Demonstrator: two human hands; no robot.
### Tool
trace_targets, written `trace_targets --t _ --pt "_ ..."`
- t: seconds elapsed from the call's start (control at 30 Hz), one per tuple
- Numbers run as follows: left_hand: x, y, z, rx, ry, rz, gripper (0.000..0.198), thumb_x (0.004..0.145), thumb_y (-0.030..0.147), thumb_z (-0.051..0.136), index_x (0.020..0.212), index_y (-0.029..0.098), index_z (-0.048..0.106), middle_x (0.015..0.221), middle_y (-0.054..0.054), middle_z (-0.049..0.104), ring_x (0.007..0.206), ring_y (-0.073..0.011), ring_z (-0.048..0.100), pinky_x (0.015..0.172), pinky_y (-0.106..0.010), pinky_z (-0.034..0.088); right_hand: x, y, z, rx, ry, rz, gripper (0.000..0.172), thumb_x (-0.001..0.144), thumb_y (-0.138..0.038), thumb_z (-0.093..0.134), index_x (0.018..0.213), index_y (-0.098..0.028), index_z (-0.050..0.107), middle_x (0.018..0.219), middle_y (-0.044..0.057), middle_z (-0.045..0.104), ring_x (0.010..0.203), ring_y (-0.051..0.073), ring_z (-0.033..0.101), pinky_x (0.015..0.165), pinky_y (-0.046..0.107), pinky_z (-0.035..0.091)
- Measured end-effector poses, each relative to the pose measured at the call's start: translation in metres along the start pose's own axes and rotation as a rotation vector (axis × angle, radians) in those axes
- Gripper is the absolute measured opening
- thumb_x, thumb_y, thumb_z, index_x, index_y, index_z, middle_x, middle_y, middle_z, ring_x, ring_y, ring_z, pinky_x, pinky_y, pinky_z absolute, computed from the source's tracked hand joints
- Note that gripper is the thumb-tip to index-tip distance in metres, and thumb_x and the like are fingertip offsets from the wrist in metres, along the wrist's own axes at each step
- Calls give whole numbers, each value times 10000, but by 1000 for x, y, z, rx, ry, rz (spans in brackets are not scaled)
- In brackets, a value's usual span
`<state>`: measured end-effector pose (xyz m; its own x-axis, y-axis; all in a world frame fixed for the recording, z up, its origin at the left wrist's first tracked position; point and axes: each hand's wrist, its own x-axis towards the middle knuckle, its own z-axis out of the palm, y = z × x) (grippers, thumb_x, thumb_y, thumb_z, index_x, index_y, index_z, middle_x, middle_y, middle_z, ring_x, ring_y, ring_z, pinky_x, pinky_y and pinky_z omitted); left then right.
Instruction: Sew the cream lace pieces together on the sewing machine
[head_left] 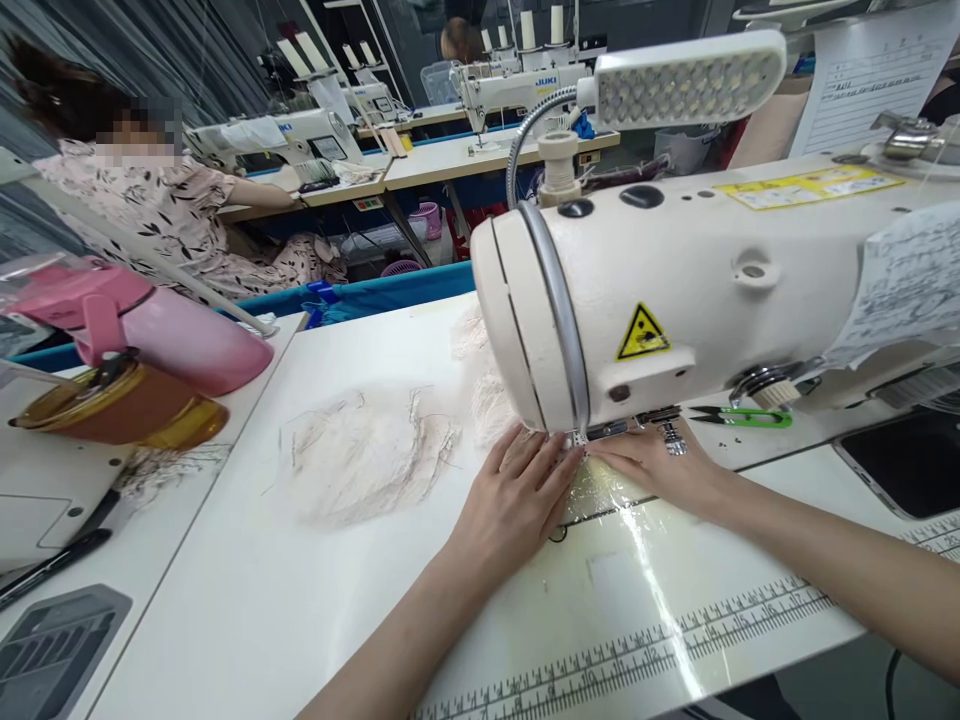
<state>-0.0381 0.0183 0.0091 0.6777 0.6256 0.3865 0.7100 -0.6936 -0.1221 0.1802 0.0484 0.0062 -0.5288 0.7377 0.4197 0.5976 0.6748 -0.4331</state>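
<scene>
A white sewing machine (615,300) stands over the table, its needle area low at the head's left end. My left hand (517,495) lies just left of the needle area, fingers stretched out and pressed flat, with a little pale cloth showing at their tips. From the right, my right hand (664,465) reaches toward the presser foot. Its fingers are extended, and machine parts partly cover it. What lies under both sets of fingertips is mostly hidden. Behind my left hand are pale fabric pieces (487,385); a loose pile of pale pieces (367,450) with thread ends lies farther left.
Green thread snips (742,416) and a dark phone (907,460) lie at right. A ruler strip (645,650) runs along the front edge. At left are a pink bottle (187,335) and an amber cup (127,405). A co-worker (150,210) sits beyond.
</scene>
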Motion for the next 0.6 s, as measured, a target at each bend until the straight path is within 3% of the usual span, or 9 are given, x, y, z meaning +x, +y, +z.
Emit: trace_targets --t 0.17,0.33,0.5,0.6 --pt "1 0 -1 4 -34 -20 323 949 242 428 1235 187 570 1244 -86 593 1130 -254 560 1019 -476 388 2 1 0 130 13 97 282 928 -317 435 881 -349 711 962 -9 688 925 197 631 816 397 516" --pt "1 0 -1 8 -75 -48 344 954 257 418 1266 178 541 1262 -94 578 1143 -262 547 1037 -485 359 -1 6 10 74 57 170 259 921 -365 451 934 -348 709 899 -6 692 885 198 630 819 395 522" --pt "1 1 0 31 -68 -64 356 958 280 427 1285 173 520 1240 -96 591 1140 -261 546 1027 -477 368 -5 12 17 -113 59 134 274 928 -335 432 1068 -380 663 976 -12 674 984 211 602 843 418 517" --pt "0 2 2 88 -14 -3 313 961 233 434 1231 133 558 1230 -89 602 1129 -245 548 984 -417 417 -4 12 13 -168 6 43 269 925 -317 443 1077 -372 658 994 -18 680 977 200 603 873 420 494"
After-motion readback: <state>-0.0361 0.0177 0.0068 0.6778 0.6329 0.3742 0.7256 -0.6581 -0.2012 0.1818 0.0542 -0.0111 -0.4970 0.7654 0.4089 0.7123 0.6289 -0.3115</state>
